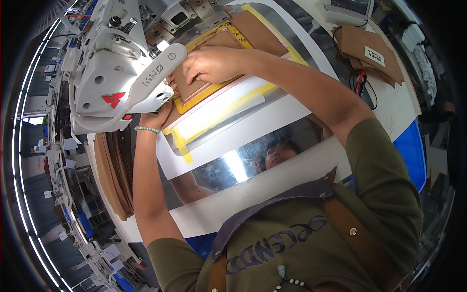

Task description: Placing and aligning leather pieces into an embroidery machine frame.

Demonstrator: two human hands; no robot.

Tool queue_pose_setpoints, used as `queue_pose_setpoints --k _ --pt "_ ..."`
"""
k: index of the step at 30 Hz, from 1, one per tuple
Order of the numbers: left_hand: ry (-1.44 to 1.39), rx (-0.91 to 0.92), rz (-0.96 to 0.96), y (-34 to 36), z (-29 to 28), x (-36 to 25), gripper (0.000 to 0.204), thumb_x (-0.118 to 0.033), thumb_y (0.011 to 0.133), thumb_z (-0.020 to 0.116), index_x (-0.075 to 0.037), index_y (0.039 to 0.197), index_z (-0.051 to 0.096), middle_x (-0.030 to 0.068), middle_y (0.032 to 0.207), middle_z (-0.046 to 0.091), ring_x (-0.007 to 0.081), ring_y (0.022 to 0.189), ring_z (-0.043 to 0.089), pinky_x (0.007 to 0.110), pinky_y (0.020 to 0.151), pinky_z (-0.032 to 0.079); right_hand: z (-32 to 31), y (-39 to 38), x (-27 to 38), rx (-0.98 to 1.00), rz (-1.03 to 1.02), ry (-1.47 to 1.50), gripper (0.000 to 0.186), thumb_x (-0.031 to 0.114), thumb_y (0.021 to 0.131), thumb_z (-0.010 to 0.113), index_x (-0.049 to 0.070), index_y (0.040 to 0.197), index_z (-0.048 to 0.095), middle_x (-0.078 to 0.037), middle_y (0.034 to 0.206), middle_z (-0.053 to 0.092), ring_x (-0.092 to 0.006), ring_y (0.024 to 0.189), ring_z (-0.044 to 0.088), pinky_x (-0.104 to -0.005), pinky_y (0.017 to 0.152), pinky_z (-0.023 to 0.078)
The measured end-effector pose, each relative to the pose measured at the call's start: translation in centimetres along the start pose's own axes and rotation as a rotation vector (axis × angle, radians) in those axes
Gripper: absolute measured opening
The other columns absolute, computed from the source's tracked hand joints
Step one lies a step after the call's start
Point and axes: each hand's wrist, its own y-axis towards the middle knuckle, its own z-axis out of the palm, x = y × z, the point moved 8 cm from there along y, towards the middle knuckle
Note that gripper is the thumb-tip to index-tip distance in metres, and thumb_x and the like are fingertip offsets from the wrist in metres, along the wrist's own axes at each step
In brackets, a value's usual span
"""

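My right hand (211, 65) rests on a brown panel (197, 92) inside a yellow rectangular frame (233, 30), fingers curled and closed; what, if anything, they grip is hidden. My left hand (156, 117) is at the frame's lower left, beside the white sewing machine (95, 73), its fingers mostly hidden by the machine head. Beneath the frame lies a sheet marked with yellow tape (180, 146), over white paper (219, 146). Another brown piece (262, 34) lies behind the frame, at upper right.
Brown pieces (362, 51) lie at right, near a cable and red-black tool (360, 82). More brown pieces (112, 170) are stacked at left. A mirror-like plate (238, 163) lies along the white table edge (194, 214). A blue bin (408, 155) is at right.
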Motion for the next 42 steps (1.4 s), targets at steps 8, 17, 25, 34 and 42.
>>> queue_pose_setpoints --k 8,17,25,34,42 --pt "-0.211 0.046 -0.161 -4.4 3.0 6.9 0.036 -0.027 0.099 0.074 -0.009 0.131 0.072 0.0140 0.131 0.074 0.0345 0.122 0.069 0.044 0.102 0.055 2.1 0.0 2.6 0.031 -0.120 0.013 0.044 -0.002 0.087 0.062 0.017 0.121 0.084 -0.006 0.136 0.070 -0.0244 0.131 0.061 -0.0422 0.113 0.044" --pt "-0.082 0.084 -0.116 -5.6 3.0 8.3 0.045 -0.022 0.095 0.079 -0.011 0.138 0.068 0.0141 0.134 0.073 0.0344 0.129 0.066 0.044 0.109 0.053 2.0 -0.4 2.5 0.011 -0.108 -0.021 0.039 0.001 0.089 0.067 0.018 0.120 0.084 -0.003 0.136 0.070 -0.0232 0.130 0.061 -0.0421 0.112 0.046" --pt "-0.075 0.183 -0.144 -1.8 3.0 6.0 0.044 -0.015 0.097 0.074 -0.009 0.140 0.067 0.0122 0.138 0.071 0.0300 0.130 0.065 0.041 0.111 0.051 2.0 -0.4 2.2 0.037 -0.101 -0.044 0.041 0.002 0.091 0.065 0.021 0.122 0.083 -0.002 0.132 0.070 -0.0245 0.126 0.061 -0.0423 0.110 0.046" --pt "-0.544 -0.071 -0.211 -1.3 5.4 11.7 0.045 -0.017 0.096 0.079 -0.009 0.139 0.067 0.0089 0.131 0.073 0.0244 0.123 0.068 0.037 0.104 0.055 2.3 1.0 2.8 0.063 -0.113 -0.104 0.038 0.005 0.091 0.065 0.022 0.120 0.083 -0.001 0.124 0.071 -0.0237 0.121 0.062 -0.0439 0.106 0.048" --pt "-0.463 -0.058 -0.096 0.0 4.6 7.8 0.038 -0.014 0.098 0.076 -0.006 0.135 0.067 0.0100 0.127 0.073 0.0225 0.119 0.069 0.035 0.101 0.057 2.4 0.5 2.4 0.102 -0.028 -0.084 0.034 0.007 0.092 0.065 0.021 0.118 0.084 -0.001 0.122 0.072 -0.0224 0.121 0.064 -0.0434 0.106 0.048"
